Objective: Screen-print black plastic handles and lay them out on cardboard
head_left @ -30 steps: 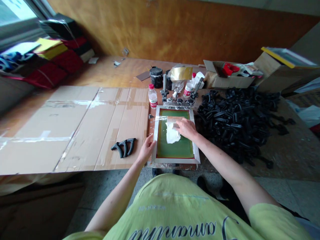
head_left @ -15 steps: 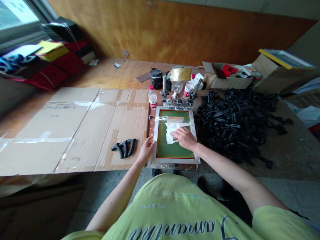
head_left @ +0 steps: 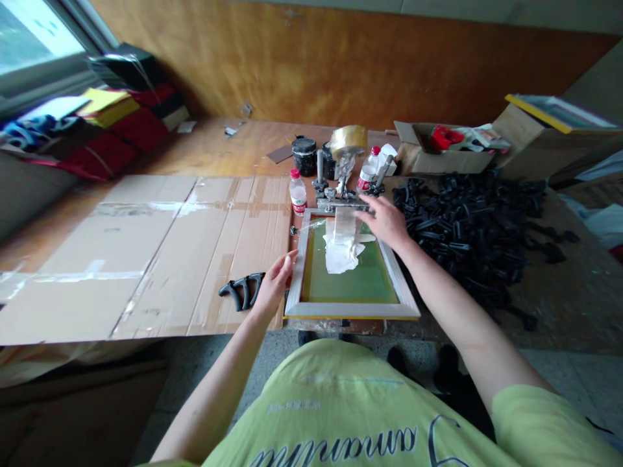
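Observation:
A silver screen frame (head_left: 350,310) with green mesh sits in front of me, its near edge raised off the table. A crumpled white cloth (head_left: 343,253) lies on the mesh, with a pale squeegee strip just beyond it. My left hand (head_left: 272,285) grips the frame's left rail, thumb on top. My right hand (head_left: 387,222) is off the cloth, at the frame's far right corner. Its fingers are stretched out toward the metal hinge clamp (head_left: 341,198).
A taped cardboard sheet (head_left: 146,246) covers the table on the left, with black plastic handles (head_left: 241,288) on it. A big pile of black parts (head_left: 477,220) lies at the right. A bottle (head_left: 297,191), ink tub (head_left: 305,154), tape roll (head_left: 348,139) and open box (head_left: 438,155) stand behind.
My right hand left the cloth and moved to the frame's far right corner. The near edge of the frame has come up while my left hand stays on the left rail.

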{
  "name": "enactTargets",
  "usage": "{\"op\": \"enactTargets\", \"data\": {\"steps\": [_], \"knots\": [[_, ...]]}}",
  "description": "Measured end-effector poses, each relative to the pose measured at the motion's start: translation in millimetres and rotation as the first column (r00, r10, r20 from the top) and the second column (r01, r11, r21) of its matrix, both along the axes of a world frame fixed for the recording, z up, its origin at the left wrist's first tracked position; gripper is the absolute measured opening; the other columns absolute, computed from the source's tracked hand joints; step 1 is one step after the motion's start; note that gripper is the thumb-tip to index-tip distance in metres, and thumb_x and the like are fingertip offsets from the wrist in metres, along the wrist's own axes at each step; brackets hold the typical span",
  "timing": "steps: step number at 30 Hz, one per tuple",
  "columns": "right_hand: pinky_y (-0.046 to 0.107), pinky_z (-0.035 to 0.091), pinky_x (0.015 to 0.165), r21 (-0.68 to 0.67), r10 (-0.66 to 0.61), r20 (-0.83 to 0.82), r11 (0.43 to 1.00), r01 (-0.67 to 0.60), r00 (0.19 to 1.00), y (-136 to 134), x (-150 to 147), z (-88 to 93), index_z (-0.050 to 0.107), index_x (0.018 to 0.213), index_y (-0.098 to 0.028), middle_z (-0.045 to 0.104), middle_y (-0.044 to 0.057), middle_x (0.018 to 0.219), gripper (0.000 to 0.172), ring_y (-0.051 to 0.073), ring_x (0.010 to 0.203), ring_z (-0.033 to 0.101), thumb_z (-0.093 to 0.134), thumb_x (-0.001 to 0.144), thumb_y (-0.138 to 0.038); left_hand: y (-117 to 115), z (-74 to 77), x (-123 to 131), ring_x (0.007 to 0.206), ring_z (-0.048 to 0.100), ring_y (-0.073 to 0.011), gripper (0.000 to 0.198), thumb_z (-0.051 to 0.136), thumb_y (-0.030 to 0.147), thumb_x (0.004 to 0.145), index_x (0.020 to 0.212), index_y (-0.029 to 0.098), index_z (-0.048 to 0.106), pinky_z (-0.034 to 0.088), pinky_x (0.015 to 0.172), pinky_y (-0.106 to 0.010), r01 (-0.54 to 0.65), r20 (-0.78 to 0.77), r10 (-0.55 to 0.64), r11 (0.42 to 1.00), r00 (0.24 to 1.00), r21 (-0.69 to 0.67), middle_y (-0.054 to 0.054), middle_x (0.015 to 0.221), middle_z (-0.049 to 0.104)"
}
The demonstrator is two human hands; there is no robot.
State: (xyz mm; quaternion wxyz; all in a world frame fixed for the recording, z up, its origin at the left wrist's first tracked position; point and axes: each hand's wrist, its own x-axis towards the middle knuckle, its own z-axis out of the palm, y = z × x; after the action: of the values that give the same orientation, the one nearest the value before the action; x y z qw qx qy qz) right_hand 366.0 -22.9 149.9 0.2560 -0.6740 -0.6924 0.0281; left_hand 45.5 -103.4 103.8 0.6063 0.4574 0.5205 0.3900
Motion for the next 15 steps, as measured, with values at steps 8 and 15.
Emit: {"op": "enactTargets", "data": {"steps": [8, 15], "knots": [[0.034, 0.048, 0.081, -0.23, -0.05, -0.044, 0.972, 0.038, 0.998, -63.4, 24.2, -85.6, 0.068, 0.088, -0.017, 0.069, 0.007, 0.088, 0.035, 0.021, 0.086, 0.061, 0.06, 0.089, -0.051, 73.8, 89.7, 37.1, 0.088, 0.067, -0.0184, 0.062, 0.035, 0.07, 0.091, 0.114, 0.02, 0.063, 0.056, 0.069, -0.028, -0.096, 0.213, 0.019, 0.929, 0.977, 0.357, -0.008, 0.092, 0.07], [0.035, 0.043, 0.084, -0.347, 0.026, 0.214, 0.937, 0.051, 0.977, -87.8, -52.1, -104.9, 0.062, 0.095, -0.015, 0.068, 0.015, 0.099, 0.024, 0.026, 0.101, 0.057, 0.054, 0.096, -0.038, 36.7, 53.9, 58.4, 0.091, 0.069, -0.0197, 0.06, 0.045, 0.07, 0.087, 0.121, 0.021, 0.056, 0.056, 0.068, -0.027, -0.143, 0.173, 0.106, 0.965, 0.979, 0.222, -0.01, 0.101, 0.071]]}}
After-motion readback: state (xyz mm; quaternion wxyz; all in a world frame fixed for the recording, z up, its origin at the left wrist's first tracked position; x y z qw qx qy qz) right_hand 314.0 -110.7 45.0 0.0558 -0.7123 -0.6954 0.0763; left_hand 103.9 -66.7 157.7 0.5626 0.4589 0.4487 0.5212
